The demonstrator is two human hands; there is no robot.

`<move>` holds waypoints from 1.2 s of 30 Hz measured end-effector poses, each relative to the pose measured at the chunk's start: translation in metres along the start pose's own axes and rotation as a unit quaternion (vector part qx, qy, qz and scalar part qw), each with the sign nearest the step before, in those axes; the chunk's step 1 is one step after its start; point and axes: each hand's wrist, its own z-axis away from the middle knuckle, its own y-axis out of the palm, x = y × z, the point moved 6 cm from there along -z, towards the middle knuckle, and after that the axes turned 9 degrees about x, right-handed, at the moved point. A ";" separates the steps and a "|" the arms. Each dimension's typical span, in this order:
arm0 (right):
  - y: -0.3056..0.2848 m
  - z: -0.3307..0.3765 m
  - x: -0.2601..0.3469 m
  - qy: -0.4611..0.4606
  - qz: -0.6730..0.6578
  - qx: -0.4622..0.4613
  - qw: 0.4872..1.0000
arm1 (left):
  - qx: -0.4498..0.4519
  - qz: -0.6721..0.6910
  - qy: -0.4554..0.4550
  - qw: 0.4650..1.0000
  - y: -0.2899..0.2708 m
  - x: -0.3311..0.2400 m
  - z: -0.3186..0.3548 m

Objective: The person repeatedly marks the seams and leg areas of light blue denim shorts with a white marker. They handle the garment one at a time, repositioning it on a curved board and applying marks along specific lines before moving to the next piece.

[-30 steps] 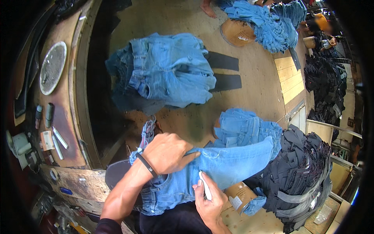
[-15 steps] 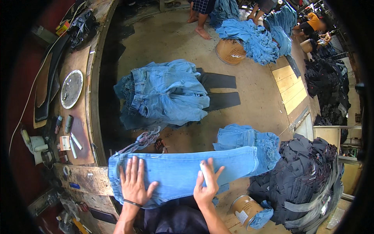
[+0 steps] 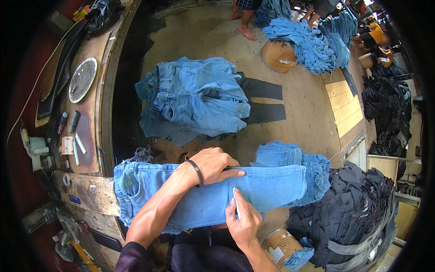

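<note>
A pair of light blue denim trousers [image 3: 267,188] lies folded lengthwise in front of me, its elastic waist at the left and its hem at the right. My left hand [image 3: 210,165] rests on the upper edge of the denim, fingers and thumb stretched to the right with a gap between them. Lower down, my right hand [image 3: 243,222] is closed round a slim white stick [image 3: 235,199], which may be chalk or a marker. Its tip points up at the middle of the leg. A dark band [image 3: 197,172] circles my left wrist.
Beyond lies a pile of denim trousers [image 3: 204,97] over dark cloth legs. Black fabric pieces [image 3: 340,213] are heaped at the right, near a brown drum [image 3: 283,247]. Another drum [image 3: 277,56] bears denim. White sticks [image 3: 76,152] and a round plate [image 3: 83,80] sit on the left bench. Other people stand behind.
My left hand has moved from the waist end to the right, its forearm now crossing the denim. My right hand still holds the white stick, slightly lower. The loose threads by the waist have shifted left.
</note>
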 end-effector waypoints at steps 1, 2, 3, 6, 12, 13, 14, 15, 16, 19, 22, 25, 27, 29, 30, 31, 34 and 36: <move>-0.002 -0.003 0.003 -0.025 0.001 -0.010 1.000 | -0.025 -0.019 0.001 1.000 0.001 0.001 0.001; -0.002 -0.008 0.003 -0.031 0.004 -0.011 0.999 | -0.042 -0.036 0.012 0.998 0.000 0.002 0.001; -0.002 -0.013 0.002 -0.036 0.010 -0.012 0.999 | -0.095 -0.056 0.046 0.993 -0.005 -0.001 0.001; 0.003 -0.025 -0.005 -0.020 -0.005 0.004 1.000 | -0.092 -0.065 0.030 0.993 -0.008 0.005 -0.007; -0.004 0.013 0.004 0.032 -0.018 0.049 0.998 | -0.071 -0.036 0.022 0.997 -0.010 0.010 -0.011; -0.009 0.024 0.009 0.031 -0.014 0.044 0.998 | -0.079 -0.042 0.021 0.996 -0.010 0.009 -0.011; -0.012 0.033 0.012 0.041 -0.011 0.047 0.998 | -0.079 -0.034 0.021 0.996 -0.010 0.009 -0.011; -0.016 0.039 0.015 0.032 -0.005 0.036 0.999 | -0.063 -0.030 0.010 0.998 -0.008 0.009 -0.011; -0.017 0.040 0.014 0.030 -0.019 0.027 0.999 | -0.061 -0.031 0.007 0.998 -0.009 0.009 -0.011; -0.014 0.024 0.003 0.033 -0.049 -0.013 0.998 | -0.072 -0.036 0.011 0.997 -0.011 0.008 -0.011; 0.000 -0.007 -0.007 -0.012 -0.032 -0.018 0.999 | -0.070 -0.019 0.017 0.997 -0.010 0.009 -0.012; 0.005 -0.015 -0.005 -0.010 -0.016 -0.008 1.000 | -0.054 -0.021 -0.008 0.998 -0.008 0.015 -0.014; 0.004 -0.008 -0.003 0.035 -0.006 0.032 0.999 | -0.035 -0.024 -0.027 0.999 -0.005 0.018 -0.015; -0.006 0.004 0.007 0.023 -0.014 0.025 0.999 | -0.021 -0.030 -0.040 0.999 -0.004 0.019 -0.016; -0.011 0.008 0.011 0.007 -0.021 0.008 1.000 | -0.028 -0.021 -0.032 0.999 -0.005 0.018 -0.016; -0.011 0.009 0.009 0.026 -0.025 0.025 0.999 | -0.041 -0.015 -0.020 0.999 -0.007 0.016 -0.015; -0.015 0.006 0.007 0.009 -0.041 -0.014 0.999 | -0.046 -0.010 -0.007 0.999 -0.009 0.012 -0.014; -0.007 0.001 0.000 0.039 -0.026 0.030 0.998 | -0.036 -0.013 -0.016 0.999 -0.009 0.012 -0.014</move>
